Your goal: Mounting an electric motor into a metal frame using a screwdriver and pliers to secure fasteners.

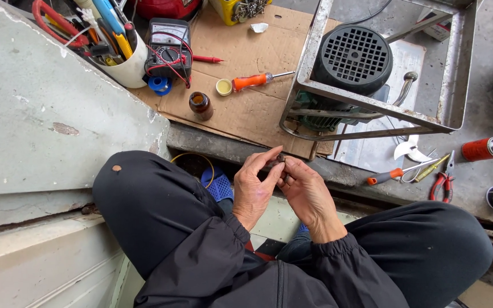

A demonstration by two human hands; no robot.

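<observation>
Both hands meet just below the cardboard sheet (246, 108), between the person's knees. The left hand (255, 185) and right hand (309, 194) pinch one small dark part (279, 159) between their fingertips, each grip clenched on it. Above the cardboard's right edge stands a black motor (352, 57) in a metal frame (372, 108).

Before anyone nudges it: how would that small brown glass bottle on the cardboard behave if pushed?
The brown bottle stands upright and narrow, so it would probably tip rather than slide on the cardboard. Being round, it would likely roll once down. It looks like glass, so perhaps fragile, and it appears uncapped.
</observation>
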